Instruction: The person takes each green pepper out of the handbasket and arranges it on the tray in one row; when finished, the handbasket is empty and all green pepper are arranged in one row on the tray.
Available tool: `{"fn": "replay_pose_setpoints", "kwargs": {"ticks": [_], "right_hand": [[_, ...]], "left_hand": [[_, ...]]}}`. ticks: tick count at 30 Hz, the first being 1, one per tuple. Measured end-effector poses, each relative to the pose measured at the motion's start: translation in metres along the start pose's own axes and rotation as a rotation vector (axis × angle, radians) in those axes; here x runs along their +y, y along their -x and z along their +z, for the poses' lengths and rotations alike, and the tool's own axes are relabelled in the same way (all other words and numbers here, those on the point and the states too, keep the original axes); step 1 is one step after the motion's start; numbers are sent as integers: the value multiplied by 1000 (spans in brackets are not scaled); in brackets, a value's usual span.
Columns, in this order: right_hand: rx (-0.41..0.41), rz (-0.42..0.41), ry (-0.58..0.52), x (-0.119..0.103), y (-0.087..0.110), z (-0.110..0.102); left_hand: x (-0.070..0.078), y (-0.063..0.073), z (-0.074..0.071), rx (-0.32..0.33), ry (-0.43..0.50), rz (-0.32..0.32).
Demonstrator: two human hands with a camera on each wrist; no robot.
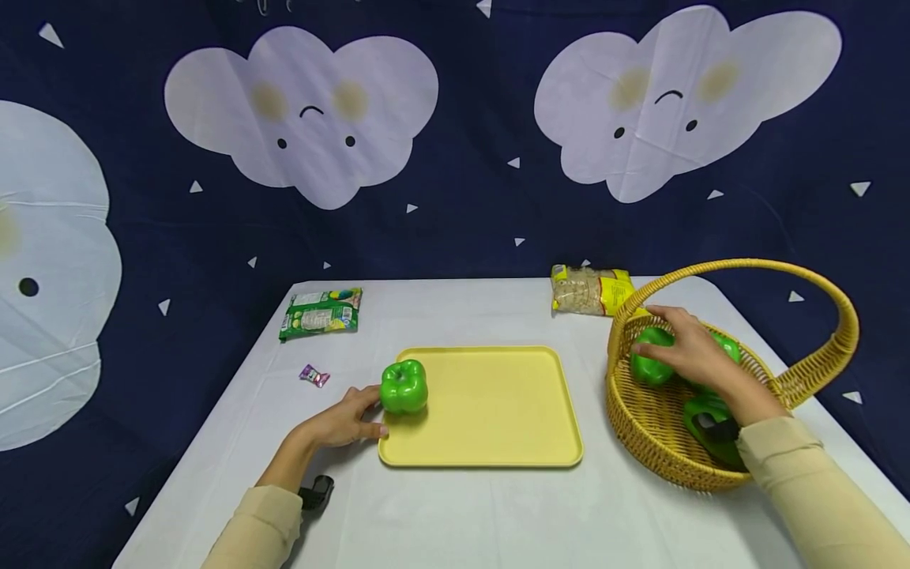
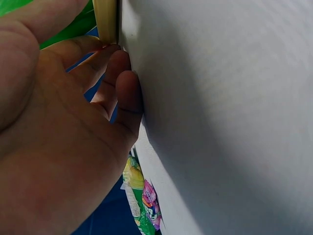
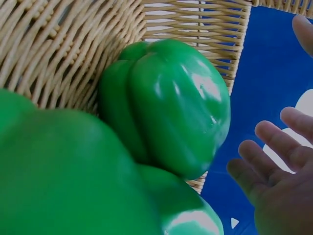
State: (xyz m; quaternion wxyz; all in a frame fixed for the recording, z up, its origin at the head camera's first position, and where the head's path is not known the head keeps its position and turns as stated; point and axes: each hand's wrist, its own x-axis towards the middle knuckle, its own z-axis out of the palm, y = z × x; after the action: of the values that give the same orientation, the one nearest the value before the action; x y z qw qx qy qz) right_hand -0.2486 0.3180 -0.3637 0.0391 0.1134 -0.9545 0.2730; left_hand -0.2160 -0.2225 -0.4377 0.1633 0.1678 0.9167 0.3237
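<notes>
At the left rim of the yellow tray, my left hand rests with relaxed fingers. Its fingertips touch the tray's edge and the white tabletop in the left wrist view. A green bell pepper sits on the tray's left side, just beside that hand. Over the wicker basket reaches my right hand, holding nothing. Its fingers are spread apart from the nearest green bell pepper in the right wrist view. More green bell peppers lie inside the basket, partly covered by my forearm in the head view.
The basket's tall arched handle rises above my right arm. A green snack packet and a small purple wrapped candy lie on the left of the table. At the back right is a yellow bag of oats-like flakes.
</notes>
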Motion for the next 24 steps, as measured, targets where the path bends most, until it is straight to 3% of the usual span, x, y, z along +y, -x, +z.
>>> {"fn": "replay_pose_setpoints", "kwargs": {"ticks": [8, 24], "right_hand": [[-44, 24, 4, 5, -2, 4], [-35, -20, 9, 17, -4, 5]], "left_hand": [[0, 0, -1, -3, -4, -6], [-1, 0, 0, 1, -6, -14]]}}
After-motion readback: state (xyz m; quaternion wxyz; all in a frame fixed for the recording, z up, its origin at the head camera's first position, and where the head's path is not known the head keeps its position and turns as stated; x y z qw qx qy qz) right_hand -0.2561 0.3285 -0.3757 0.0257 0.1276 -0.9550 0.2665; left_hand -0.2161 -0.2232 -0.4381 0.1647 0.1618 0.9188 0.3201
